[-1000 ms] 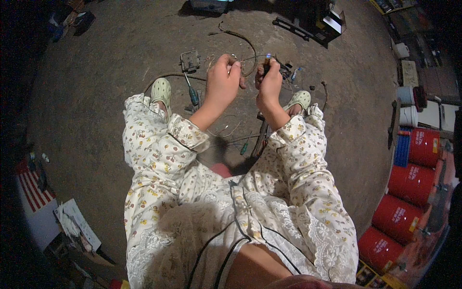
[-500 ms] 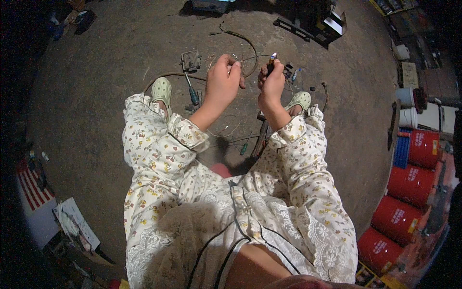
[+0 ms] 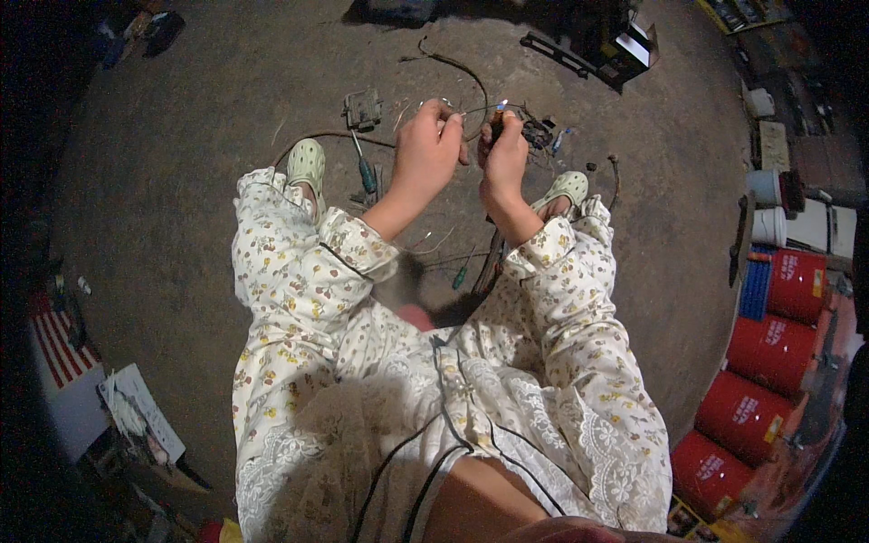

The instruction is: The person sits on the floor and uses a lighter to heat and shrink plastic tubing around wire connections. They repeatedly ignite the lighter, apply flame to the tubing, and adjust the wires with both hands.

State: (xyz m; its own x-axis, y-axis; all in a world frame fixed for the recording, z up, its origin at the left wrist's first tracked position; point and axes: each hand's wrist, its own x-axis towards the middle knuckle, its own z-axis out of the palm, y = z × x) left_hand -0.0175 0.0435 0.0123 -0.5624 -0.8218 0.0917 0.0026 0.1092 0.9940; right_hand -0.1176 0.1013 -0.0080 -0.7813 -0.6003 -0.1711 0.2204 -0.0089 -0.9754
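My left hand (image 3: 425, 149) pinches a thin wire (image 3: 474, 111) that stretches rightward toward my right hand (image 3: 502, 163). That hand is wrapped round a small dark lighter (image 3: 496, 124), with a bluish flame (image 3: 502, 105) at its top, close to the wire. Behind them on the floor lie a cluster of dark connectors (image 3: 539, 134), a curved cable (image 3: 457, 65) and loose thin wires. Left of my left hand are a square metal part (image 3: 362, 109) and a green-handled screwdriver (image 3: 366, 175); a smaller green screwdriver (image 3: 460, 277) lies between my legs. My left fingertips are partly hidden.
My feet in pale clogs (image 3: 306, 167) flank the work on the concrete floor (image 3: 181, 208). A black metal frame (image 3: 615, 54) stands at the back. Red drums (image 3: 751, 407) and white buckets (image 3: 768, 224) line the right side; flat boards and papers (image 3: 140, 416) lie at lower left.
My right hand with the lighter has shifted a little leftward, toward my left hand, since half a second ago. My left hand has moved slightly up and right.
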